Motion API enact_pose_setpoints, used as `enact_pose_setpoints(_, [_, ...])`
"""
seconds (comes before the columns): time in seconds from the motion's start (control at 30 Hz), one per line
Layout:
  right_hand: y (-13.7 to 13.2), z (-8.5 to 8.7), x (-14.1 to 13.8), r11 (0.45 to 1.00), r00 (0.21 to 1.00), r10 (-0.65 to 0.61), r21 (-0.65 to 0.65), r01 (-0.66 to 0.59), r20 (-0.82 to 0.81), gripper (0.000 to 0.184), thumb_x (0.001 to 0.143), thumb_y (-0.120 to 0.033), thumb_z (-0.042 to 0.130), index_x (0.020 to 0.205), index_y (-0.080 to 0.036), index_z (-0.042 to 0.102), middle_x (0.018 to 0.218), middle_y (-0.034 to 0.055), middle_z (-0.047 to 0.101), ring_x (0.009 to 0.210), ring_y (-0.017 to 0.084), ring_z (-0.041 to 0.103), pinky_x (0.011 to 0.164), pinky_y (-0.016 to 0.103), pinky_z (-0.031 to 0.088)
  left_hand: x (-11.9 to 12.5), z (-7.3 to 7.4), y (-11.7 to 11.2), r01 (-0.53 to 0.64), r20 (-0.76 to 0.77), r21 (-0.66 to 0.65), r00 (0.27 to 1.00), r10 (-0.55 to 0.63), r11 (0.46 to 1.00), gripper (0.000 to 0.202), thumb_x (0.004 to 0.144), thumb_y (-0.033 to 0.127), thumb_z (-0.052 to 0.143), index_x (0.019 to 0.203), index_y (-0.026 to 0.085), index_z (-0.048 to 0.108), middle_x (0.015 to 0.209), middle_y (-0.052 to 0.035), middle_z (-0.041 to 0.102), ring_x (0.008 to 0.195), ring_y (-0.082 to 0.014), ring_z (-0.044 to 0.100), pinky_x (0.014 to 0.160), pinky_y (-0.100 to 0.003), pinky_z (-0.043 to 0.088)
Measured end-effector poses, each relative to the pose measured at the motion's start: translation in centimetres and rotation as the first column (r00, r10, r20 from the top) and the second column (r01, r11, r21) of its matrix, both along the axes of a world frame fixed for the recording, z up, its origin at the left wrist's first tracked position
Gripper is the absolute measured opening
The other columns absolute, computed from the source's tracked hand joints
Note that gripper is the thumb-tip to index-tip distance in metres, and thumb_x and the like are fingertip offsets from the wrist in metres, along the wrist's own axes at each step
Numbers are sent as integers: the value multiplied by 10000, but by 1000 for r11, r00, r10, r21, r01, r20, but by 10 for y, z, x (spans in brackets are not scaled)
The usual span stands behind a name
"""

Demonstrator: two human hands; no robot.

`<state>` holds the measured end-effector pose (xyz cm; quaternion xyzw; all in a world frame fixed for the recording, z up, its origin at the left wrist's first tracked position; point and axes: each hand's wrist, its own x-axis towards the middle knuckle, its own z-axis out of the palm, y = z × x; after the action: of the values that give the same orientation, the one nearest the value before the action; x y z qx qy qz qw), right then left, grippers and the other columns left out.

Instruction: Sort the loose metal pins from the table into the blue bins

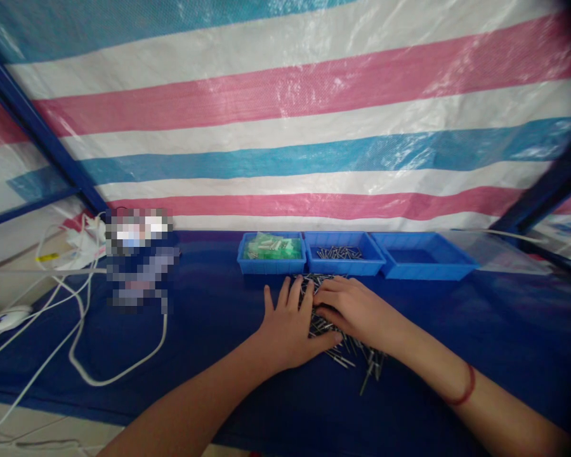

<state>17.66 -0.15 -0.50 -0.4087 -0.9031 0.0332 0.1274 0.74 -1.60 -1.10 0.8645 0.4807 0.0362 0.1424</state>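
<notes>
A loose pile of thin, shiny metal pins (335,362), like nails or rivets, lies on the blue tabletop under and between my hands. My left hand (285,333) rests palm down along the pile's left side, fingers spread and thumb stretched across some pins. Over the pile's upper right part, my right hand (354,311) has its fingers curled together, their tips close to my left index finger. Whatever those fingers hold is hidden. Behind the hands, the middle blue bin (347,264) contains similar metal pins (339,252).
The left blue bin (272,267) holds green and clear plastic packets (273,246). A third blue bin (428,271) stands at right, beside a clear plastic sheet (509,254). White cables (83,374) and a white mouse-like device (9,318) lie left. A striped tarp (285,101) hangs behind.
</notes>
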Motion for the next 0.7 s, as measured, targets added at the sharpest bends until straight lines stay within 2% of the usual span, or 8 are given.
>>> enact_pose_setpoints(0.13, [1, -4, -2, 997, 997, -17, 80, 11, 69, 112, 873, -152, 499, 853, -187, 603, 879, 49, 617, 816, 182, 527, 713, 311, 365, 0, -1, 0, 1, -1, 2, 1000, -1, 1000, 922, 792, 730, 325, 1464, 127, 136, 1534, -144, 82, 1400, -368, 46, 1036, -699, 41])
enact_pose_setpoints(0.23, [0, -9, -3, 983, 990, -39, 183, 13, 136, 69, 824, -141, 550, 879, -173, 577, 892, 64, 603, 813, 203, 509, 686, 318, 348, 0, -1, -1, -1, -3, 10, 1000, 1, 1000, 922, 794, 735, 305, 1462, 121, 140, 1533, -145, 92, 1401, -363, 53, 1044, -690, 47])
enact_pose_setpoints(0.33, [-2, -11, -3, 971, 984, -54, 240, 13, 168, 158, 755, -122, 617, 900, -158, 565, 908, 74, 596, 840, 218, 499, 697, 324, 337, 1, 0, 0, -2, -8, 15, 1000, 3, 1000, 913, 796, 736, 294, 1461, 127, 149, 1533, -142, 93, 1402, -361, 53, 1049, -683, 51])
enact_pose_setpoints(0.53, [-2, -6, -1, 974, 991, -35, 227, 6, 126, 50, 842, -154, 544, 861, -180, 582, 870, 57, 610, 813, 199, 496, 677, 317, 305, 1, -2, 0, -10, -6, 10, 1000, 10, 1000, 919, 794, 736, 304, 1461, 124, 144, 1533, -151, 94, 1400, -367, 49, 1045, -684, 62])
enact_pose_setpoints(0.7, [0, -9, 0, 976, 990, -23, 220, -8, 138, 97, 781, -133, 577, 870, -169, 565, 894, 81, 601, 822, 222, 480, 696, 342, 323, 1, -2, 0, -7, 22, 18, 1000, 7, 1000, 891, 798, 721, 329, 1460, 153, 151, 1531, -153, 117, 1397, -369, 67, 1048, -677, 68])
